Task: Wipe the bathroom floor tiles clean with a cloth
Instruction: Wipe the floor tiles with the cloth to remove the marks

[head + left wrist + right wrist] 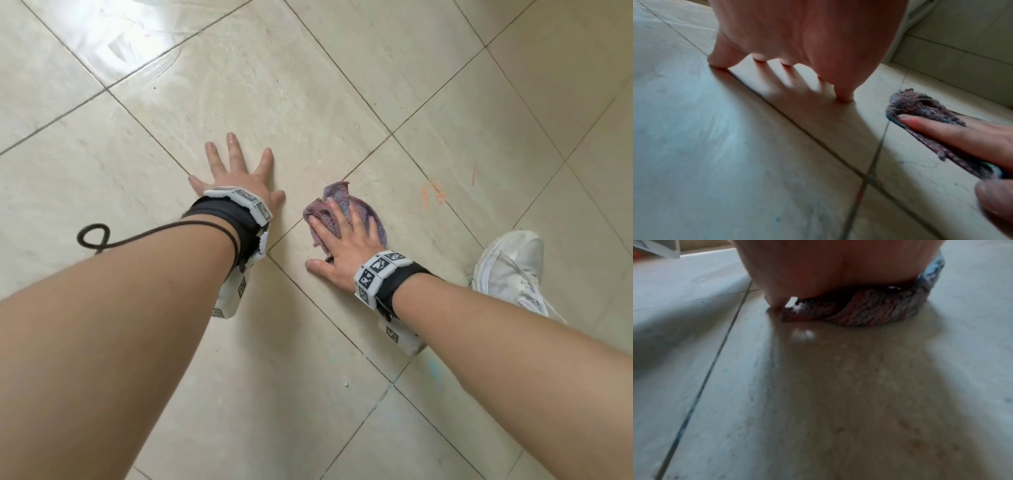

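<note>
Head view: left hand (236, 178) splayed flat on beige floor tiles (308, 85), centre frame, holding nothing. Right hand (342, 250), fingers straight, presses purple cloth (337, 212) against tile just right of centre. Orange smears (433, 195) right of cloth; white sneaker (510, 270) at right edge.

Left wrist view: left fingertips (844, 97) touch tile; cloth (920, 110) at right under right-hand finger (941, 128).

Right wrist view: blurred; palm (838, 269) atop crumpled cloth (879, 311), upper centre.

Open floor tiles (308, 85) ahead and left of both hands. White shoe (510, 270) sits close right of the cloth (342, 209); left hand (239, 174) splayed just beside it on the left.
</note>
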A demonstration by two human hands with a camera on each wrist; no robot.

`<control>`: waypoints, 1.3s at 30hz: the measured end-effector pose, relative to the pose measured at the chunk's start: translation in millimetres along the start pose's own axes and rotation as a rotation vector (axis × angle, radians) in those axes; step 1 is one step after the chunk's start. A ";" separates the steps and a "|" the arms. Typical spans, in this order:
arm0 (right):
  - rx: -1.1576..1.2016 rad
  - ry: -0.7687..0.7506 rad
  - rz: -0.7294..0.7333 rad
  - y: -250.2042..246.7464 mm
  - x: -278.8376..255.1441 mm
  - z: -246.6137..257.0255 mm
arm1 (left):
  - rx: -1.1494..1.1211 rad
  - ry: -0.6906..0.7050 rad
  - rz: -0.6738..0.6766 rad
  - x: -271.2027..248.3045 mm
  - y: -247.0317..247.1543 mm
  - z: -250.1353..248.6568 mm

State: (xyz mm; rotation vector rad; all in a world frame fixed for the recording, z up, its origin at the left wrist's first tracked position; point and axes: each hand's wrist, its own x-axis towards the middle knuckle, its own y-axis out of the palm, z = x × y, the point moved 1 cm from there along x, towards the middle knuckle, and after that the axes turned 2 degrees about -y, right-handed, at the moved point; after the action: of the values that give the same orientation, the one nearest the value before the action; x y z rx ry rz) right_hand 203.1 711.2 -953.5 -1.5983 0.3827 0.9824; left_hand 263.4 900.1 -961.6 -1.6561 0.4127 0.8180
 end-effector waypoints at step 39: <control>-0.027 -0.456 -0.017 102.7 -85.9 3.2 | 0.058 -0.041 0.002 -80.9 65.8 -8.6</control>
State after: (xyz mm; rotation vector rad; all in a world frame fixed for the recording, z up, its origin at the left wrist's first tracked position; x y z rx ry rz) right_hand 78.2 662.8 -954.7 -1.3467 0.0409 1.3026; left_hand 166.4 862.3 -950.4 -1.5828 0.4056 0.8327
